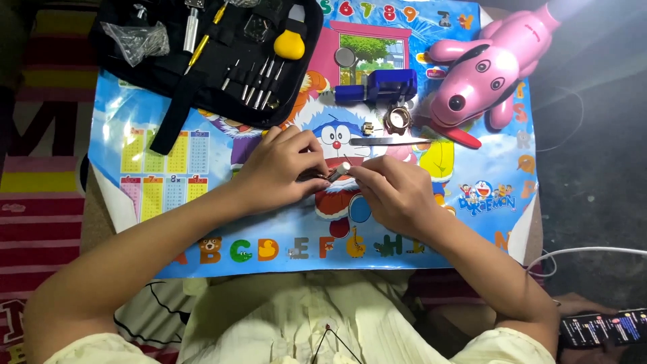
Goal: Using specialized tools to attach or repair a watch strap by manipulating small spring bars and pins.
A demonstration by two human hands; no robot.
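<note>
The watch looks already taken apart: a rose-gold watch case (397,120) lies empty near the blue case holder (377,85) at about one o'clock from the hands, with tweezers (387,141) just below it, so the fine work on the small metal part (339,170) appears under way and reassembly is left. Both hands meet at the middle of the cartoon mat (472,195), the left hand (280,168) curled with fingertips pinching the part, the right hand (391,192) closed on its other end, wrists resting low.
</note>
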